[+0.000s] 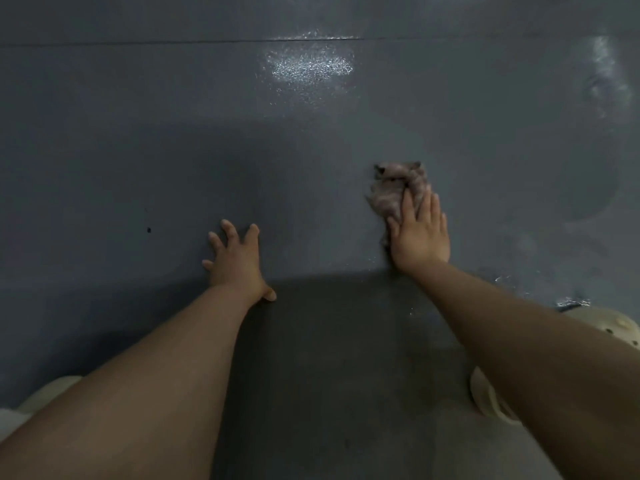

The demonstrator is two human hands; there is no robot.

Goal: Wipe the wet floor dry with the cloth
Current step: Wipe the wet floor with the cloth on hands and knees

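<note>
A crumpled pinkish-grey cloth (394, 190) lies on the dark grey floor (138, 150), right of centre. My right hand (420, 233) presses flat on the cloth's near part with straight fingers, and the far part of the cloth sticks out beyond my fingertips. My left hand (235, 259) rests on the bare floor with its fingers spread, about a forearm's length left of the cloth, and holds nothing. Wet patches glisten on the floor ahead (308, 65) and at the right (606, 77).
A pale perforated shoe (623, 329) shows at the right edge, partly hidden by my right forearm. Another pale shape (52, 393) sits at the lower left behind my left arm. A seam line (138, 42) crosses the floor at the far side. Small water streaks (571, 301) glint near the right shoe.
</note>
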